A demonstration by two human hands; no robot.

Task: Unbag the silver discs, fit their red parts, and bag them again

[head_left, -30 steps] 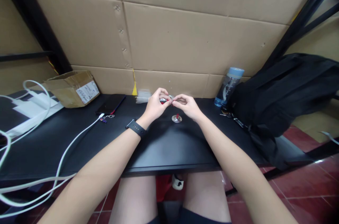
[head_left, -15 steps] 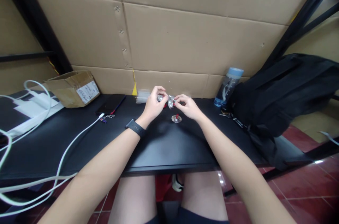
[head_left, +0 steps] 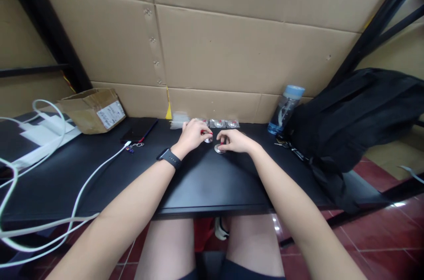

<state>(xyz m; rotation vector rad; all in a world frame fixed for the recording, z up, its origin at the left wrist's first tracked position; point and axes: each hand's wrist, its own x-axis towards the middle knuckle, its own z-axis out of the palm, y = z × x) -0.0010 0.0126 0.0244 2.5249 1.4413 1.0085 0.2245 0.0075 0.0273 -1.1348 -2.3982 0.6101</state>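
Observation:
My left hand point(head_left: 194, 133), with a dark watch on its wrist, is closed in a pinch on the red loop of a small shiny metal finger cymbal point(head_left: 208, 140). To its right, my right hand point(head_left: 233, 141) has its fingertips closed at the red loop of a second finger cymbal point(head_left: 218, 149), which sits low at the black tabletop. Behind my hands, along the cardboard wall, several clear packets point(head_left: 217, 123) hold similar round metal pieces with red bits. My left hand partly covers the packets on that side.
A stack of clear plastic bags point(head_left: 179, 119) lies at the wall. On the left are an open cardboard box point(head_left: 89, 112), a dark phone point(head_left: 139, 130), white cables point(head_left: 79, 191) and a power strip point(head_left: 39, 147). A water bottle point(head_left: 283, 110) and black backpack point(head_left: 357, 116) stand right.
A shiny packet between my hands has joined the row at the wall. Both hands have come down, the left taking a finger cymbal, the right reaching the one on the table.

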